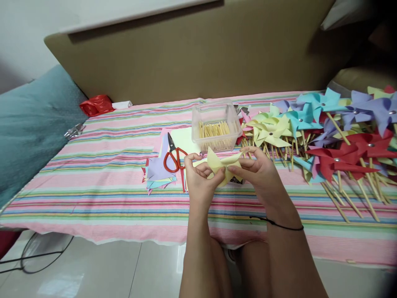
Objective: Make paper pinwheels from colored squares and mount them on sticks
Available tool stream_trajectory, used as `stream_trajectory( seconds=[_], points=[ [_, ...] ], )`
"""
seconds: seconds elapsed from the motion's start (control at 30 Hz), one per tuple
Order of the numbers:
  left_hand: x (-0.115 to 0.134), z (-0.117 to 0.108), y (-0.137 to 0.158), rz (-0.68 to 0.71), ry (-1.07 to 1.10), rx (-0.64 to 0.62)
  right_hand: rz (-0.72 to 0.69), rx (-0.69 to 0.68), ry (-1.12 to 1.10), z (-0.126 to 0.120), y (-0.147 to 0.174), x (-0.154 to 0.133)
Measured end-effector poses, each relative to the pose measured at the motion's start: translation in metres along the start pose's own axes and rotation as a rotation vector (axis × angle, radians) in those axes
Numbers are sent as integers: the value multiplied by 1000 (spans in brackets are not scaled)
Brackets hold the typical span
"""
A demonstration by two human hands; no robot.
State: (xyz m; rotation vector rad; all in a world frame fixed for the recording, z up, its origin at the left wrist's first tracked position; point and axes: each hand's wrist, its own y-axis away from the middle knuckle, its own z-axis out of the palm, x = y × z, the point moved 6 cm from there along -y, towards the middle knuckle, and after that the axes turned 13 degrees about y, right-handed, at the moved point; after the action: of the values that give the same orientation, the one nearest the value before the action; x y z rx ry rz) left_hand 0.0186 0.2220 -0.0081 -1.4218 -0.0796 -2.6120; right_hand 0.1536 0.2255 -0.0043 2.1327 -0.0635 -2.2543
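Observation:
Both hands hold a pale yellow folded paper piece [221, 164] above the striped bed cover [102, 165]. My left hand [200, 176] pinches its left side with thumb and fingers. My right hand [259, 167] grips its right side, a finger pressing the paper's top corner. A black band circles my right wrist. The paper's corners are bent inward like a pinwheel head.
Red-handled scissors [173, 159] lie on a stack of cut coloured paper [158, 171]. A clear plastic box of wooden sticks [216, 128] stands behind my hands. Many finished paper pinwheels on sticks [335, 136] cover the right side. A red object [96, 104] lies far left.

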Motion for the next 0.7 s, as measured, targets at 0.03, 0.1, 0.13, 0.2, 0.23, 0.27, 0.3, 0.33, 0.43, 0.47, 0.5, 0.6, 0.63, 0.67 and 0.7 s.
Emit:
stream_trajectory(
  seconds=[0.03,0.1,0.13,0.2,0.23,0.27,0.3,0.33,0.43,0.47,0.5,0.6,0.63,0.67,0.7],
  points=[
    [-1,-1,0,-1,-10,6,-2,7,16,-1,0,0],
    [-2,-4,-1,4,-51,16,-9,19,40,-4,0,2],
    [-3,-5,-2,8,-81,19,-13,23,46,-5,-1,3],
    [-4,-7,-3,17,-132,20,-22,28,51,-6,-1,4],
    [-4,-8,-3,18,-142,20,-26,28,49,-7,-1,5],
    [-4,-8,-3,17,-140,19,-29,28,46,-7,0,5],
    [-5,-8,-3,14,-129,18,-30,29,42,-8,0,6],
    [-5,-8,-3,9,-118,17,-29,30,40,-8,0,6],
    [-7,-8,-4,-6,-111,12,-21,32,39,-9,0,7],
    [-8,-8,-4,-8,-112,8,-19,29,42,-9,-1,8],
    [-8,-8,-4,-9,-109,3,-18,26,47,-9,-1,8],
    [-9,-8,-4,-8,-84,-5,-17,26,70,-10,-1,9],
    [-9,-8,-4,-8,-77,-4,-16,27,74,-11,0,10],
    [-9,-8,-4,-9,-73,-4,-15,28,72,-11,0,10],
    [-9,-8,-4,-10,-72,-4,-16,27,65,-11,0,10]
  ],
)
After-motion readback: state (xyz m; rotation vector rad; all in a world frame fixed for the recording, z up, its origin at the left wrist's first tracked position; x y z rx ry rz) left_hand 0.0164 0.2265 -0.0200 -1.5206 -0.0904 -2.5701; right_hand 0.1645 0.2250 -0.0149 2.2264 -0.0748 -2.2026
